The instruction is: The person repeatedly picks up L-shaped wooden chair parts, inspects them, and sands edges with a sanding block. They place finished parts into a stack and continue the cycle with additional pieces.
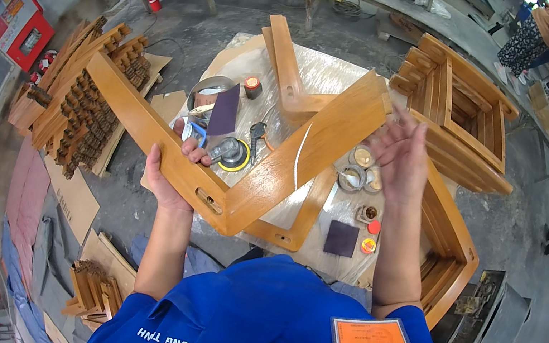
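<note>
My left hand (176, 173) is closed around one leg of a V-shaped varnished wooden frame piece (316, 142), near its slotted corner. The piece is lifted above the work table, and a pale curved streak shows on its broad right leg. Close beside the far end of that leg is my right hand (399, 152), palm up with its fingers apart. Under the raised piece lie an orbital sander (231, 154) with a yellow-rimmed pad and a purple abrasive sheet (224, 111). Another angled wooden piece (315, 207) rests below it on the table.
The table (334, 72) has a plastic-like cover. Small tins (364, 157), a red-lidded jar (252, 86) and a dark abrasive sheet (341, 238) sit on it. Stacked wooden parts (98, 98) stand left; wooden frames (456, 104) stand right. Other people are farther off.
</note>
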A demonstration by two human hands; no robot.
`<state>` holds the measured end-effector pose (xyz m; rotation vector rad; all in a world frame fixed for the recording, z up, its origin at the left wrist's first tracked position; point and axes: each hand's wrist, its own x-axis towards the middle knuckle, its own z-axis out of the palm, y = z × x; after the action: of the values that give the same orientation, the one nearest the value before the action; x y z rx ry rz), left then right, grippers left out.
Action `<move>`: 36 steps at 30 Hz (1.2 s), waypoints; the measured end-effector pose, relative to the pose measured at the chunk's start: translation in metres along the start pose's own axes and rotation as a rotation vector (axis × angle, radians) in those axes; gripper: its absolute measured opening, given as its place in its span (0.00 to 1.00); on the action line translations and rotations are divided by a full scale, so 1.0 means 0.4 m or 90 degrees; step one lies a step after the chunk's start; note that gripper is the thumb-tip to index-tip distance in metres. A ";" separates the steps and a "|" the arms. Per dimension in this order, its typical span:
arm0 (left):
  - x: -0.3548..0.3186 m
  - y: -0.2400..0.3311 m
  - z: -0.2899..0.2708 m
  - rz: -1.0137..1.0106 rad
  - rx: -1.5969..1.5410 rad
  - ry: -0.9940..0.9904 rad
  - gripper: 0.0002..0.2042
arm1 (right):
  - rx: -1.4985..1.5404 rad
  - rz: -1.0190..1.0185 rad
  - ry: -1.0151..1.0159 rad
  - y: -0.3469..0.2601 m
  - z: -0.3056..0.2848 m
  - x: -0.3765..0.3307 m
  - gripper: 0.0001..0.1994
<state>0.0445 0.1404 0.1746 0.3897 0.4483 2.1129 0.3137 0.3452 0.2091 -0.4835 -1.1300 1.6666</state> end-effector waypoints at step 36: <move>-0.065 0.012 -0.005 -0.007 0.054 -0.057 0.31 | -0.789 -0.147 -0.064 -0.014 0.059 0.119 0.28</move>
<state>0.0540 0.1156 0.1723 0.5267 0.4878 2.0611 0.2799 0.3777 0.2348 -0.9697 -2.1400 0.6246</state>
